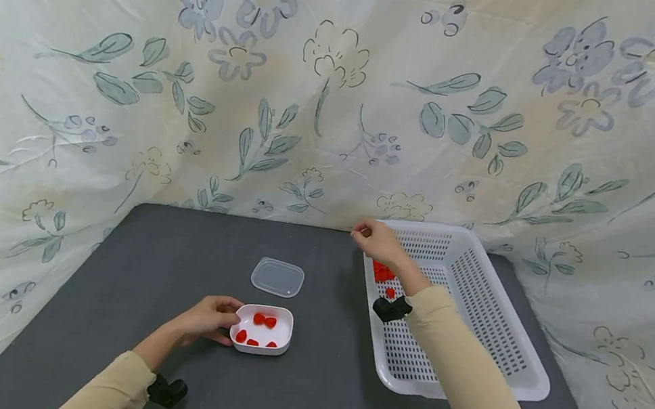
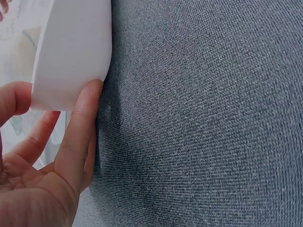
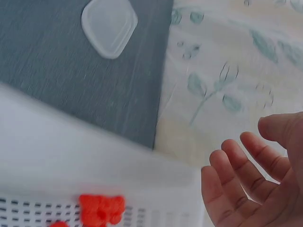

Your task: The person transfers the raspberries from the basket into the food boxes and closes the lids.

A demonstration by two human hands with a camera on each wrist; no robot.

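My left hand (image 1: 209, 319) grips the left end of a small white rectangular container (image 1: 258, 349). In the left wrist view its fingertips press on the container's white wall (image 2: 75, 52). Several small red pieces (image 1: 259, 319) lie inside this container. My right hand (image 1: 381, 242) is raised over the far left corner of a white slotted basket (image 1: 483, 305). The right wrist view shows that hand (image 3: 251, 179) with fingers loosely bent and nothing between them. Below it, a clump of red pieces (image 1: 382, 272) sits in the basket, with a single red piece (image 1: 390, 293) nearer the forearm.
A translucent lid (image 1: 278, 277) lies flat on the dark grey table (image 1: 304, 393), just beyond the container. Flower-patterned cloth (image 1: 324, 129) hangs along the table's back and sides. My right forearm crosses over the basket.
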